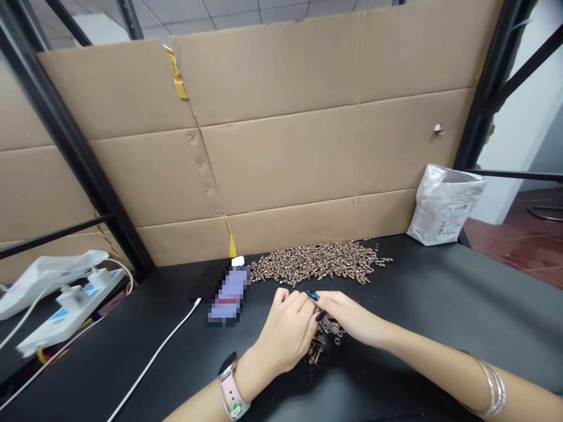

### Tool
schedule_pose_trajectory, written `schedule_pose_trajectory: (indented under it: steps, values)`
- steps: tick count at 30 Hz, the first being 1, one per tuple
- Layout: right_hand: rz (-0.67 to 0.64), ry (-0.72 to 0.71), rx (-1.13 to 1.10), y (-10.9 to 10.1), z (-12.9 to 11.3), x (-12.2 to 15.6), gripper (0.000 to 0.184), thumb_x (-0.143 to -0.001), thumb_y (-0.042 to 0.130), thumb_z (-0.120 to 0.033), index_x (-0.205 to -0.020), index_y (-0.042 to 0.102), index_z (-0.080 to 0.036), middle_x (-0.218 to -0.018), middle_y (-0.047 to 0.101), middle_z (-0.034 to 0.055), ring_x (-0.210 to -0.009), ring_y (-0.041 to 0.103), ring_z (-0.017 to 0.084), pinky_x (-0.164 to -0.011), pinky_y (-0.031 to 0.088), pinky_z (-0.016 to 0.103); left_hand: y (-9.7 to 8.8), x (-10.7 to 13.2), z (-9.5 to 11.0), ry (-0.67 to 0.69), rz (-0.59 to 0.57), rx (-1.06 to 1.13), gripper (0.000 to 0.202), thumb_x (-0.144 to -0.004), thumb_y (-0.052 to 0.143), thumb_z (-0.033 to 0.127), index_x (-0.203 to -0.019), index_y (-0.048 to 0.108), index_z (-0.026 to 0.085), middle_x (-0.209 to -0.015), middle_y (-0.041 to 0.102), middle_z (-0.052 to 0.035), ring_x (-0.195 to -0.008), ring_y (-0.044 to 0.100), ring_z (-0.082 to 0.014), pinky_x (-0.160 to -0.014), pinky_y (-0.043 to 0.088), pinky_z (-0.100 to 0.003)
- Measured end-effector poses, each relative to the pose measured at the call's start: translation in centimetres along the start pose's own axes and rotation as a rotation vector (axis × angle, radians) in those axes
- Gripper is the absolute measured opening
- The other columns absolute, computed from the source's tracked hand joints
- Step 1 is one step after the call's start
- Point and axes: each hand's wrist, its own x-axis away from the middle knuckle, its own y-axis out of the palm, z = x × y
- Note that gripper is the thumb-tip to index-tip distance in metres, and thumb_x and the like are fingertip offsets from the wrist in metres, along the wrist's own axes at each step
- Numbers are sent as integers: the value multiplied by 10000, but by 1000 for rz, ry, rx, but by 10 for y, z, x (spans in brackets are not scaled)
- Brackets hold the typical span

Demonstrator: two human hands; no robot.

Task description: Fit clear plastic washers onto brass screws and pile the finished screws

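My left hand [288, 325] is closed, its fingers curled toward the right; whatever sits inside them is hidden. Against its fingertips, my right hand [352, 317] is closed too, with thumb and fingers bent together and dark blue nails showing. What it pinches is too small and covered to name. Beneath and between both hands lies a small heap of brass-coloured screws [315, 350], with a few flat grey washers [338, 340] at its right side. Farther back, a wide pile of small screws [316, 262] spreads along the foot of the cardboard.
A phone [229, 296] lies left of the pile, near a dark flat object [209, 280] and a white cable [153, 358]. Power strips [73, 308] stand far left. A cardboard wall [281, 152] closes the back, and a plastic bag [444, 205] stands at the right.
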Motion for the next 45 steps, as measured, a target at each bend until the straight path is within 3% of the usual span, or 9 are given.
schedule_pose_trajectory:
  steps: [6,11,14,20,26,31,36,40,45]
  values:
    - [16,52,-140,5,0,2,461,-799,452,-605,-610,389,-189,-518,340,-63,-437,288,73,-411,288,204,0,-1,5,-51,12,35,229,-921,268,196,-847,483,175,-838,528,-53,-754,454,-189,-682,316,-338]
    - [48,82,-107,7,9,2,454,-788,457,-615,-647,423,-185,-533,362,-57,-442,298,73,-399,270,194,5,-1,4,-29,17,100,213,-928,308,234,-842,493,173,-859,557,-53,-760,473,-183,-688,331,-330]
    - [43,92,-101,8,15,1,455,-792,453,-603,-607,373,-196,-512,322,-67,-429,265,69,-394,251,193,8,-2,0,-5,3,119,294,-948,248,228,-814,504,174,-844,570,-53,-762,481,-181,-686,327,-327]
    - [63,-33,-72,11,10,4,390,-860,406,-502,-623,356,-196,-568,302,-56,-495,255,85,-441,245,202,8,-3,2,-85,35,371,373,-970,159,207,-798,489,183,-802,577,-27,-752,498,-149,-734,339,-313]
    - [93,-8,-104,17,11,3,369,-858,412,-492,-636,361,-200,-568,293,-57,-498,243,90,-445,240,212,11,-1,9,-180,134,221,301,-958,231,260,-767,451,182,-771,528,-27,-712,449,-157,-712,314,-331]
    - [130,-45,-79,22,15,3,398,-878,374,-499,-613,335,-205,-566,297,-53,-503,264,97,-464,264,221,15,-1,10,-187,161,283,331,-958,185,201,-724,419,184,-725,512,-12,-681,430,-148,-693,297,-326]
    - [152,-94,-49,20,11,4,370,-901,352,-488,-674,397,-199,-603,328,-45,-531,278,102,-489,266,222,11,0,12,-194,142,324,298,-952,228,227,-733,426,184,-730,519,-15,-691,434,-151,-710,302,-329]
    - [170,-64,-77,15,12,2,385,-893,367,-494,-645,352,-200,-589,303,-50,-526,248,98,-475,235,219,9,-1,12,-149,98,407,332,-957,189,187,-773,465,186,-801,558,-14,-745,465,-144,-732,308,-318]
    - [125,-55,-95,14,15,1,392,-884,384,-483,-618,343,-198,-566,298,-53,-515,243,96,-465,222,223,11,-2,9,-206,117,400,285,-963,223,238,-797,449,186,-787,538,-11,-726,446,-147,-726,313,-312]
